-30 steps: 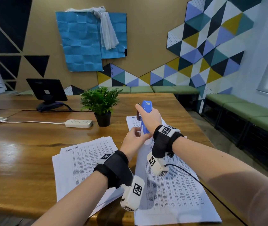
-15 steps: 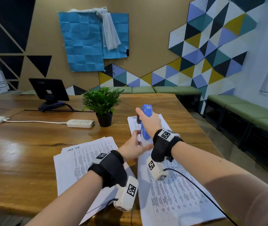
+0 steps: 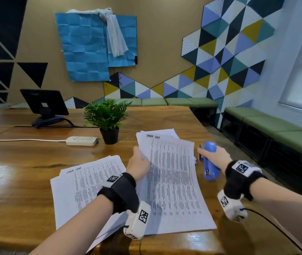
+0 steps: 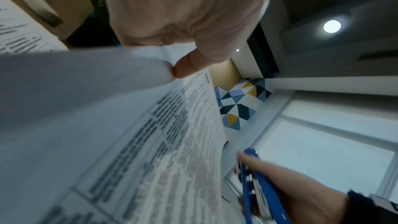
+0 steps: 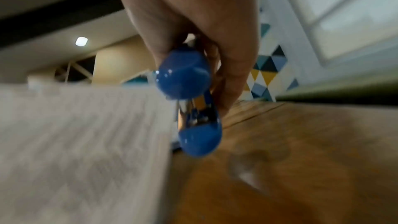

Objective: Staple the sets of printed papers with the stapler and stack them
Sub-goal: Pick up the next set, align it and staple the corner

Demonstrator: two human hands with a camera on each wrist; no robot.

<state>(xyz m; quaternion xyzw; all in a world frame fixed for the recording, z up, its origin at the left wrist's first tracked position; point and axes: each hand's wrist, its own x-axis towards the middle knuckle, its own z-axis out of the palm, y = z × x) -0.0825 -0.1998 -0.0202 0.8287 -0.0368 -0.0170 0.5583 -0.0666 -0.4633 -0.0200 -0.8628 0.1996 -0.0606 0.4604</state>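
Since the earlier frame, both hands are parting: the left hand (image 3: 139, 166) is now pinching the top set of papers (image 3: 172, 173) at centre frame and lifting it, probably toward the stack (image 3: 84, 183) lying lower left on the desk (image 3: 17, 172), while the right hand (image 3: 218, 157) is carrying the gripped blue stapler (image 3: 210, 161) off to the right, which suggests stapling is done.

1. Handwritten heading "TASK LIST", top left corner of the left paper stack (image 3: 84, 183), lying near the table's (image 3: 17, 172) near edge.
2. Similar handwritten heading, top of the right paper stack (image 3: 172, 181); first word unclear, second reads "LIST".
3. Printed rows on both stacks: illegible.
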